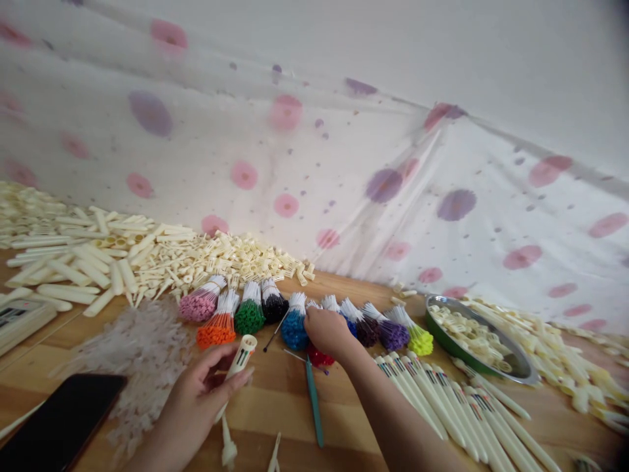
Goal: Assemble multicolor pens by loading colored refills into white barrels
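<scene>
My left hand (196, 400) is closed round a cream pen barrel (239, 359), its open end tilted up to the right. My right hand (328, 333) reaches forward with fingers curled down over the row of coloured refill bundles, between the blue bundle (295, 326) and the red bundle (319, 357). What its fingertips pinch is hidden. Pink (199, 305), orange (216, 331), green (249, 314) and black (272, 305) bundles lie to the left, purple (390, 333) and yellow-green (420, 341) ones to the right.
Heaps of cream pen parts (98, 255) lie at the back left of the wooden table (280, 393). A green-rimmed dish (484, 354) of parts and a row of assembled pens (452, 413) lie on the right. A black phone (59, 419), clear small parts (132, 354) and a teal tool (313, 403) lie near.
</scene>
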### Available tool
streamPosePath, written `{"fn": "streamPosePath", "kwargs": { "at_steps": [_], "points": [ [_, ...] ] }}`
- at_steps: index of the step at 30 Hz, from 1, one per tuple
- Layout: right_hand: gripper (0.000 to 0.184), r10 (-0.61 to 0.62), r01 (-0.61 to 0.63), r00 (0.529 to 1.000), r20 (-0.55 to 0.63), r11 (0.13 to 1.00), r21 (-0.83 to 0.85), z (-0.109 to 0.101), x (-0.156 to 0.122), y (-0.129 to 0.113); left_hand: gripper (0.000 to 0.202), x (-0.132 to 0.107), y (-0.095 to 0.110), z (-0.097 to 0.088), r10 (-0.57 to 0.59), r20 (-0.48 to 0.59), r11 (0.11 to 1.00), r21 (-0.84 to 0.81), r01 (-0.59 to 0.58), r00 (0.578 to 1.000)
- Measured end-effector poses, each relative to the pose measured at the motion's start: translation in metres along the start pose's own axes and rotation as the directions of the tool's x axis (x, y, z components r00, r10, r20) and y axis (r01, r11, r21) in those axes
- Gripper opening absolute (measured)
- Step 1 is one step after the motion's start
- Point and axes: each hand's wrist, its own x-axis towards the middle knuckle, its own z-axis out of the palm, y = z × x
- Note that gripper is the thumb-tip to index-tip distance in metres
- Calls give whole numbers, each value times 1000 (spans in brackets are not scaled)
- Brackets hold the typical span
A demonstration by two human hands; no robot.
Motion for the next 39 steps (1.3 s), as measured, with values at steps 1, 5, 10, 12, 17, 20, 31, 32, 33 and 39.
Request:
{"fn": "streamPosePath", "kwargs": {
  "at_steps": [1,5,10,12,17,20,31,32,33,39],
  "points": [
    [25,-17,17,1000,-3,1000,16,-1,-2,1,30,0,1,2,0,16,1000,4,0,1000],
    [19,-74,77,997,-31,990,115,-1,-18,2,29,1,2,12,62,46,998,26,-64,997],
    [20,-127,147,988,-87,943,298,0,-47,3,23,0,3,16,140,64,987,75,-144,988],
    [21,-136,165,985,-104,917,364,-2,-59,10,21,-1,4,14,172,40,979,102,-175,984],
    [33,-332,118,941,59,487,866,-11,-87,36,19,-4,9,2,437,37,842,334,-423,899],
    [39,-468,-27,871,151,262,965,-13,-97,45,25,-4,13,-5,595,140,642,509,-573,791],
    [39,-564,-81,815,133,117,990,8,-82,25,31,-7,16,-7,683,290,412,604,-682,670],
    [39,-565,-87,814,136,112,990,9,-81,25,30,-7,16,-7,674,293,414,610,-676,678],
    [38,-565,-96,813,138,104,990,9,-81,26,30,-7,16,-7,665,295,419,614,-669,686],
    [37,-573,-136,814,95,-28,990,9,-80,38,27,-6,9,-10,613,283,471,618,-629,738]
  ]
}}
